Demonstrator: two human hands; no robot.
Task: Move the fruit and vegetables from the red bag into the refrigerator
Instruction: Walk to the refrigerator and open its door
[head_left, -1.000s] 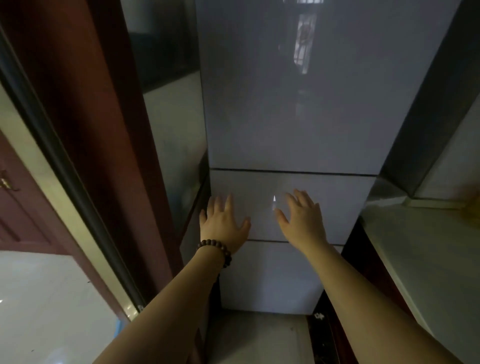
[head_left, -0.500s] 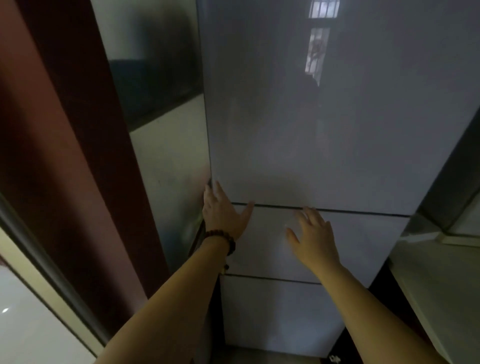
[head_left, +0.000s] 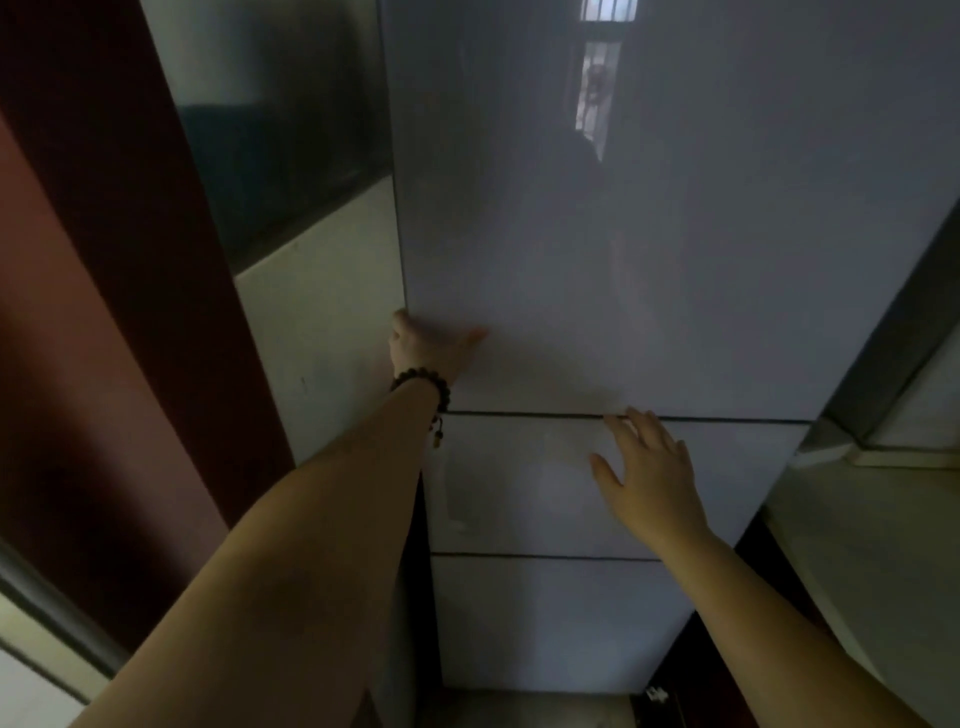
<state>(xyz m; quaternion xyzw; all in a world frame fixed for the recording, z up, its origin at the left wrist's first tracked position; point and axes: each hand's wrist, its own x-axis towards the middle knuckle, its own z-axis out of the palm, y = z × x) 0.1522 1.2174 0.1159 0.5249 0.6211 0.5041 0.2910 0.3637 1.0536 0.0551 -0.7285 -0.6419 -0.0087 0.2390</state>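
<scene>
Pretty dim kitchen corner here, everything's got a grey-blue cast. A dark reddish-brown door frame (head_left: 130, 312) runs down the left side, then a pale wall panel (head_left: 322, 322) with a dark glossy band above it, and on the right there's a light tabletop (head_left: 872, 545) tucked up against a grey wall edge. A bit of floor (head_left: 519, 709) shows at the very bottom.

The refrigerator (head_left: 649, 234) fills the middle of the view. It's pale grey, glossy, and totally shut. The big upper door reflects a barred window near the top. Below it are two drawer fronts stacked one over the other, split by thin dark seams. No handles that I can make out.

Left hand (head_left: 428, 348) is right at the left edge of the upper door, near its bottom corner. The fingers curl around the door's edge so most of them are hidden, and the thumb lies flat on the door face. There's a dark bead bracelet (head_left: 423, 382) on that wrist. Right hand (head_left: 649, 467) is flat against the middle drawer front, fingers (head_left: 641, 418) spread loose, tips reaching up to the seam under the upper door. It holds nothing.

Space is tight: the wall panel sits just beside the door's left edge, and the tabletop butts close on the right.
</scene>
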